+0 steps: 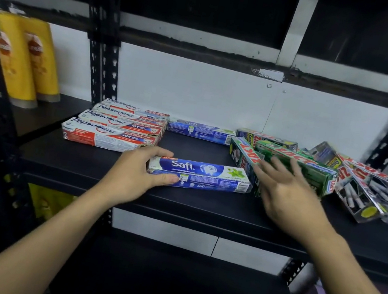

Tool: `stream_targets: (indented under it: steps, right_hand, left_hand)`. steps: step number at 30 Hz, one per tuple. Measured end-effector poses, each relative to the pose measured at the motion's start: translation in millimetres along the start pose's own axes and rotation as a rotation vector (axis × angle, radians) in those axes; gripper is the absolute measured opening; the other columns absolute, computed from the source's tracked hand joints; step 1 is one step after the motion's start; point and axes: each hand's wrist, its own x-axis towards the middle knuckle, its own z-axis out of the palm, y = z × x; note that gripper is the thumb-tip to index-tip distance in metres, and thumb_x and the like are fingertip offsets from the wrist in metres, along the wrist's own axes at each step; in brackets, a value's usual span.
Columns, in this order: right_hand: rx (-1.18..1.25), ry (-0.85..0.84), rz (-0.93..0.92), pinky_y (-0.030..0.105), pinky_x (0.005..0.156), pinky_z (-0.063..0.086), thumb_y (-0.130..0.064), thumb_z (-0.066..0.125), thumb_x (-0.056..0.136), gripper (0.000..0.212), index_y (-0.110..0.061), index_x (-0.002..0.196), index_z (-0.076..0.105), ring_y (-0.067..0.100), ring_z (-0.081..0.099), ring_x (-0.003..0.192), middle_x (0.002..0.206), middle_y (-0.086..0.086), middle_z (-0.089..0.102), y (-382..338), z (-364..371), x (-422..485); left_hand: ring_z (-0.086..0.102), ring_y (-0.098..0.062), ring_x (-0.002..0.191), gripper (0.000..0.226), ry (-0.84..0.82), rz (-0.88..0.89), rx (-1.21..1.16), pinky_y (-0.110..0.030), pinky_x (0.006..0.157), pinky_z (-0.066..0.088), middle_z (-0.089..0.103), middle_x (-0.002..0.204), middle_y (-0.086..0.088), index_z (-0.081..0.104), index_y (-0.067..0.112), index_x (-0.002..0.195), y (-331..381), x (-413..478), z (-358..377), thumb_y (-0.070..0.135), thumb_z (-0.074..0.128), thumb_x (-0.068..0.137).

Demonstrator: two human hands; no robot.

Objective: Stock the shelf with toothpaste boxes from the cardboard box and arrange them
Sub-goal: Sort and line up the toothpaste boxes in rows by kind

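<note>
A blue Safi toothpaste box (pixel 204 176) lies lengthwise near the front of the black shelf (pixel 85 171). My left hand (pixel 138 174) grips its left end, thumb in front and fingers behind. My right hand (pixel 286 189) hovers with spread fingers over the green Zact boxes (pixel 313 170), just right of the Safi box; it is blurred. Several Pepsodent boxes (pixel 112 132) lie in a neat row at the left. A second Safi box (pixel 201 131) lies at the back. More Zact boxes (pixel 371 193) lie jumbled at the right. The cardboard box is out of view.
Yellow bottles (pixel 26 60) stand on the neighbouring shelf at the left. Black perforated uprights (pixel 104 63) frame the bay, with a white wall behind. A lower shelf (pixel 163 284) lies dark below. Yellow packages (pixel 48 201) show at the lower left.
</note>
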Motion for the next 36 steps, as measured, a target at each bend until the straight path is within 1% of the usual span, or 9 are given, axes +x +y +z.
stream_targets:
  steps: [2,5,10,20,23,26,31,33,36]
  right_hand:
    - [0.093,-0.051,0.069,0.051,0.107,0.041,-0.012,0.058,0.093,0.048,-0.006,0.140,0.050,0.035,0.052,0.128,0.142,0.011,0.053,-2,5,-5]
    - [0.197,-0.017,0.185,0.048,0.085,0.057,-0.020,0.063,0.092,0.050,-0.010,0.139,0.052,0.030,0.056,0.126,0.142,0.006,0.055,-6,2,-13]
    - [0.197,0.098,0.274,0.047,0.079,0.059,-0.020,0.074,0.084,0.049,-0.009,0.130,0.062,0.033,0.067,0.104,0.131,0.006,0.063,-9,-1,-36]
    - [0.157,0.200,0.403,0.044,0.069,0.058,-0.014,0.075,0.083,0.039,-0.005,0.120,0.067,0.036,0.059,0.081,0.126,0.008,0.066,-26,-12,-57]
    - [0.086,0.138,0.417,0.044,0.073,0.057,-0.018,0.076,0.082,0.040,-0.006,0.120,0.068,0.038,0.061,0.087,0.125,0.009,0.067,-30,-22,-51]
    - [-0.004,0.174,0.300,0.049,0.088,0.050,-0.024,0.074,0.083,0.041,-0.005,0.119,0.067,0.039,0.059,0.104,0.124,0.011,0.067,-36,-32,-38]
    - [0.195,0.101,0.087,0.048,0.101,0.047,-0.033,0.073,0.084,0.050,-0.013,0.128,0.063,0.035,0.055,0.122,0.133,0.007,0.062,-60,-19,4]
    - [0.258,-0.025,0.064,0.047,0.107,0.041,-0.041,0.067,0.088,0.059,-0.019,0.140,0.052,0.034,0.047,0.132,0.143,0.007,0.053,-68,-8,26]
    - [0.254,-0.253,0.085,0.047,0.119,0.021,-0.051,0.051,0.095,0.068,-0.034,0.154,0.022,0.028,0.020,0.147,0.160,0.002,0.025,-72,6,56]
  left_hand:
    - [0.057,0.002,0.103,0.057,0.004,0.002,0.004,-0.015,0.082,0.045,0.063,0.117,0.015,0.062,0.033,0.124,0,0,1,0.047,0.081,0.072]
    - [0.057,0.002,0.102,0.057,0.017,-0.001,0.017,-0.012,0.079,0.043,0.062,0.117,0.015,0.062,0.033,0.125,0,-1,1,0.047,0.081,0.072]
    - [0.056,-0.002,0.103,0.058,0.049,-0.003,0.052,-0.012,0.079,0.042,0.061,0.116,0.015,0.062,0.030,0.126,0,0,4,0.046,0.080,0.074]
    - [0.053,-0.007,0.107,0.056,0.102,0.038,0.152,-0.021,0.087,0.037,0.063,0.124,0.005,0.062,0.022,0.126,2,17,20,0.043,0.080,0.077]
    - [0.056,-0.013,0.113,0.059,0.076,0.099,0.251,-0.023,0.089,0.039,0.064,0.126,0.003,0.061,0.021,0.127,2,23,22,0.049,0.076,0.078]
    - [0.056,-0.014,0.118,0.065,0.068,0.156,0.340,-0.031,0.097,0.044,0.062,0.129,0.005,0.058,0.023,0.131,1,22,19,0.059,0.071,0.078]
    - [0.053,-0.011,0.121,0.076,0.128,0.232,0.475,-0.036,0.104,0.035,0.061,0.131,0.011,0.053,0.029,0.134,-2,13,1,0.080,0.051,0.078]
    - [0.052,-0.014,0.123,0.072,0.201,0.222,0.479,-0.039,0.106,0.033,0.060,0.132,0.008,0.054,0.028,0.134,-7,16,-12,0.079,0.045,0.084]
    - [0.051,-0.017,0.124,0.067,0.264,0.154,0.467,-0.041,0.106,0.032,0.061,0.133,0.005,0.056,0.024,0.131,-20,29,-34,0.073,0.038,0.089]
